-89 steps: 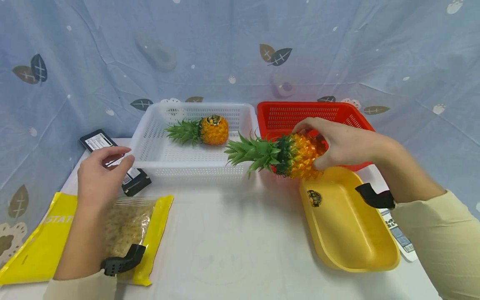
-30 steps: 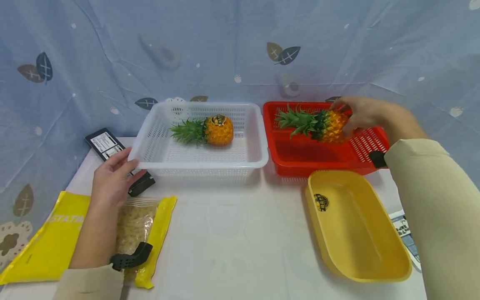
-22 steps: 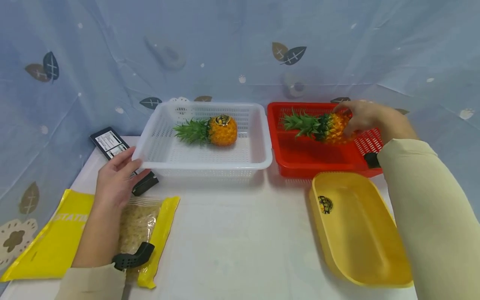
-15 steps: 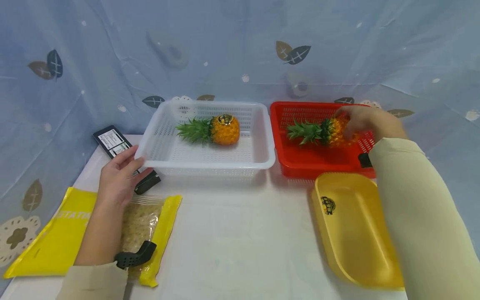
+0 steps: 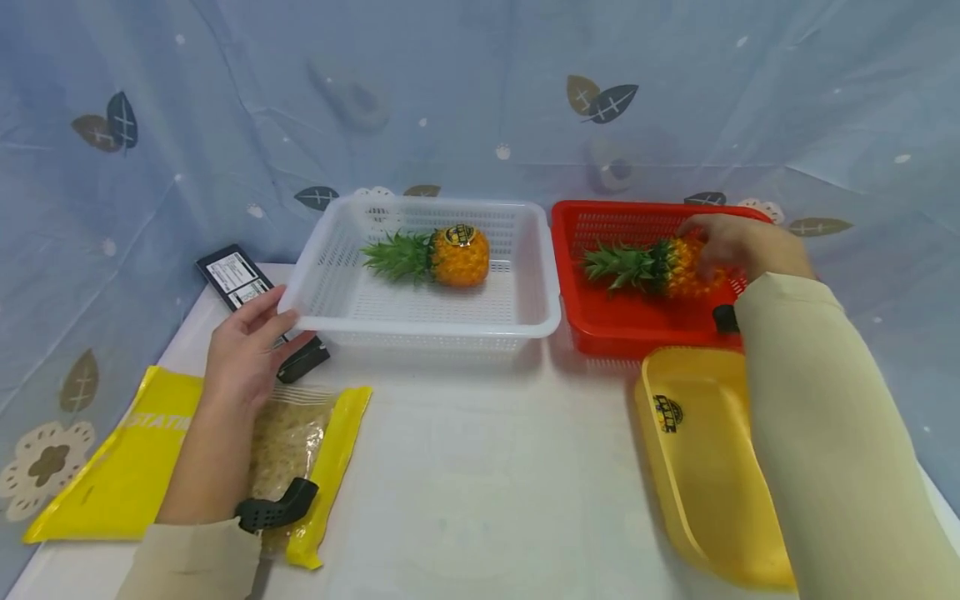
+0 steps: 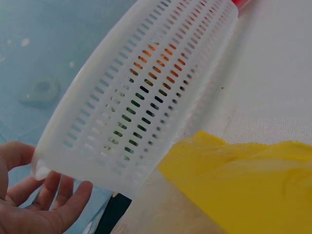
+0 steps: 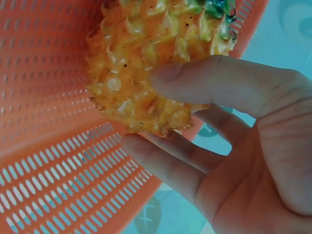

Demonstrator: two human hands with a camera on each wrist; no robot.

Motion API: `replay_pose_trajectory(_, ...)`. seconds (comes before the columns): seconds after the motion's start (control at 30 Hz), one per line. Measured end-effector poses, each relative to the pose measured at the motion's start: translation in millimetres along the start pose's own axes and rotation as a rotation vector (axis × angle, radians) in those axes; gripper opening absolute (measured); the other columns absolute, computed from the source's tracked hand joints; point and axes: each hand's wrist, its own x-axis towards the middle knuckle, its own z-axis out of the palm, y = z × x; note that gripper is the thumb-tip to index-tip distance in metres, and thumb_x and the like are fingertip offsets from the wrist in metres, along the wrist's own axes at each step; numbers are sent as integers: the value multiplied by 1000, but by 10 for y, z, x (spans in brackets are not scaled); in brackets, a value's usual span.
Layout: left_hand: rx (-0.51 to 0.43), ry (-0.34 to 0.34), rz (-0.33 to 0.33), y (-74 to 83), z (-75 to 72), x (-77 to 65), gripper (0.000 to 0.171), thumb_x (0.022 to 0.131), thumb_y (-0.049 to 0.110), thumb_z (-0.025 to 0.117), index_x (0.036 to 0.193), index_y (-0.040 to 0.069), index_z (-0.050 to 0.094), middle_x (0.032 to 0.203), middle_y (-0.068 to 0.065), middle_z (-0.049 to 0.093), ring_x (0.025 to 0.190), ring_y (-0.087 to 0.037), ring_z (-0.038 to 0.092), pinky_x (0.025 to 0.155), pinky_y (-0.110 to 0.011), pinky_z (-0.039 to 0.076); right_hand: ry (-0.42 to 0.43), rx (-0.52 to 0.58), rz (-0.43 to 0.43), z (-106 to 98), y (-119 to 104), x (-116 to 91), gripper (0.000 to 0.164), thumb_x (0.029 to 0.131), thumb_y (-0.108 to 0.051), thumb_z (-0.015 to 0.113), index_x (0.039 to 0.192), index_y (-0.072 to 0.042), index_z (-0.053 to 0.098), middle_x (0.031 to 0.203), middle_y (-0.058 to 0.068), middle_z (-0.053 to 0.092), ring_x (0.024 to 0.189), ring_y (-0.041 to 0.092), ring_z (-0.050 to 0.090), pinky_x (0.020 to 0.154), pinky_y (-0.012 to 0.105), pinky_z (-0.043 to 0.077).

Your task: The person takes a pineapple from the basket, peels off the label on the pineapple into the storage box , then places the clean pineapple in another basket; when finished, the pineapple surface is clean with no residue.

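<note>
My left hand (image 5: pixel 246 354) grips the near left corner of a white slotted plastic basket (image 5: pixel 427 330), thumb at the rim. In the left wrist view, the fingers curl around the corner of the basket (image 6: pixel 83 141). A small pineapple (image 5: pixel 461 258) with a round dark label lies on its side in it, leaves to the left. Inside the red slotted basket (image 5: pixel 622 340), my right hand (image 5: pixel 753 246) holds another small pineapple (image 5: pixel 663 268) lying sideways. The right wrist view shows the thumb on the pineapple (image 7: pixel 141 44) and fingers around its base.
A yellow plastic tub (image 5: pixel 701 467) stands in front of the red basket, partly behind my right sleeve. At left lie a yellow packet (image 5: pixel 142 467) with a clear window and a black box (image 5: pixel 232 271) with white labels. A blue cloth (image 5: pixel 450 92) hangs behind the baskets.
My right hand has carried the pineapple back, right and down into the red basket. My left hand has come onto the white basket's corner. The head view has shifted slightly.
</note>
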Motion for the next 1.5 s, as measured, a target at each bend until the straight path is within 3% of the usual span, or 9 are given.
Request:
replay_pose_trajectory(0.3,-10,-11,5,1,5,-3,71,89,27,81,153,24,51,142,7,54,135,-23,46,87,-30,57,-33,79,37,11,73,-12,93,86,-4,72,164,-14,22,154,37,24,125,57,39,84,53,61)
replay_pose_trajectory(0.4,-11,-11,7,4,3,0,71,89,28,81,153,24,51,143,7,54,135,-23,45,87,-29,57,-28,92,37,11,85,-8,92,87,-4,71,164,-13,22,154,37,23,124,57,38,84,53,61)
replay_pose_trajectory(0.6,-19,-22,10,7,-1,0,72,89,27,81,154,24,50,144,6,54,134,-22,46,87,-29,58,21,21,8,-11,86,-60,85,89,-7,69,162,-9,26,153,38,26,114,51,45,76,48,61)
replay_pose_trajectory(0.8,4,-8,8,0,-1,2,70,90,28,80,153,26,51,151,3,51,136,-23,45,88,-29,58,55,4,-28,-38,100,-74,75,91,-7,66,157,-1,31,149,41,27,113,54,50,81,51,61)
replay_pose_trajectory(1.13,9,-9,16,-9,-16,6,69,90,28,80,153,26,51,147,5,52,136,-23,46,87,-29,58,50,14,-26,-28,103,-121,79,95,-13,67,161,-4,25,153,42,21,127,60,39,97,64,53)
replay_pose_trajectory(1.3,-7,-18,23,-17,-18,-8,68,91,26,80,153,24,52,141,6,55,134,-23,46,87,-29,58,40,33,-56,-24,98,-158,78,96,-12,65,161,-2,23,153,43,20,125,60,44,92,60,57)
replay_pose_trajectory(1.5,3,-11,26,-26,-30,-15,68,91,27,79,153,23,51,139,7,55,134,-23,46,86,-28,58,89,-60,-81,-37,-6,-221,72,100,-20,59,161,-3,25,156,43,18,129,61,35,98,70,47)
